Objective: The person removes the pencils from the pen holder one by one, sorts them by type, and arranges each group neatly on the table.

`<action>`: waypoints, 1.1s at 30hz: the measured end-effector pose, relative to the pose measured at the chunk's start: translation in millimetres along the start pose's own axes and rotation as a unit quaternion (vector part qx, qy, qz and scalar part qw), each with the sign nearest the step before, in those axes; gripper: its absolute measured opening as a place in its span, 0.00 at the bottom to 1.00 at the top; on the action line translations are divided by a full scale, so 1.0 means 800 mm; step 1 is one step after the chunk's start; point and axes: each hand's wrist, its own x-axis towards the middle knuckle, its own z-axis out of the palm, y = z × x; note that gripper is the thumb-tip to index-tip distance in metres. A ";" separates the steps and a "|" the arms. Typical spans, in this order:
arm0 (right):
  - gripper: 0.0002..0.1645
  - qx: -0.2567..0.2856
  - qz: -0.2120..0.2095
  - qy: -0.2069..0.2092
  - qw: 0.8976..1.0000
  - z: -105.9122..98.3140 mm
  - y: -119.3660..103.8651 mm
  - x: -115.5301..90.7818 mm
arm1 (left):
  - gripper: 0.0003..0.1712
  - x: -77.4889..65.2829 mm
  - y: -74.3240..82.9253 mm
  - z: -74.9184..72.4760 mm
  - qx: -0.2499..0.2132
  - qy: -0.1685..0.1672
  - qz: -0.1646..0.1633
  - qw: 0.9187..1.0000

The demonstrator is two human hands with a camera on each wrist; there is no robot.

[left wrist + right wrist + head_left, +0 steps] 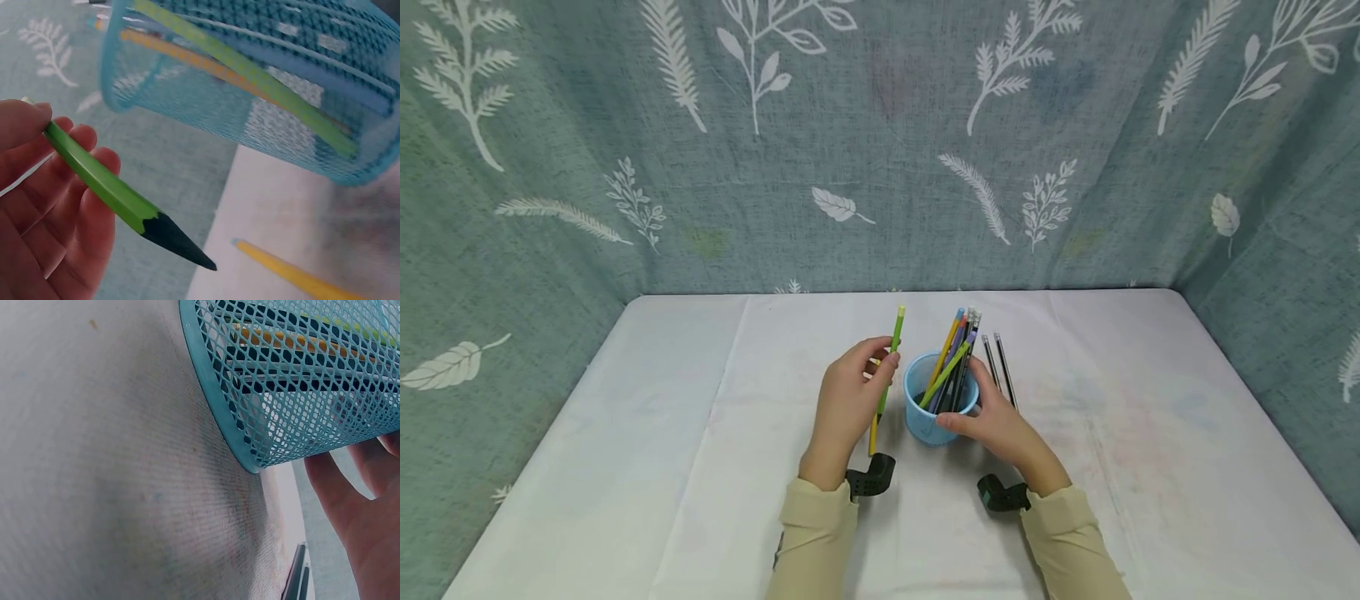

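A light-blue mesh pencil cup (927, 427) stands on the table with several pencils (951, 371) leaning in it. My right hand (1000, 421) grips the cup from its right side, thumb at the front and fingers behind. To the left of the cup, my left hand (855, 387) pinches a green pencil (103, 187) between thumb and fingers. That pencil's dark sharpened tip points down, outside the cup. A yellow pencil (873, 435) lies on the table below the left hand, partly hidden by it.
Two dark pencils (1004, 367) lie on the white-covered table (595, 467) just right of the cup, partly hidden by the right hand. A grey-green leaf-patterned curtain (880, 167) encloses the back and sides. Each wrist wears a black camera (874, 477).
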 end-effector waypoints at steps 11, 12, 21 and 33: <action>0.56 0.014 0.008 -0.006 1.000 0.000 0.000 -0.002 | 0.14 -0.001 -0.027 -0.001 -0.013 -0.007 -0.087 0.996; 0.56 0.015 0.008 -0.007 1.000 0.000 0.000 -0.002 | 0.14 -0.001 -0.030 -0.001 -0.019 -0.004 -0.097 0.995; 0.54 0.020 0.005 -0.014 1.000 0.001 0.000 -0.001 | 0.14 -0.002 -0.048 -0.002 -0.036 -0.003 -0.172 0.984; 0.55 0.016 0.003 -0.009 1.000 -0.001 0.002 -0.002 | 0.16 -0.003 -0.065 0.002 0.033 0.004 -0.213 0.977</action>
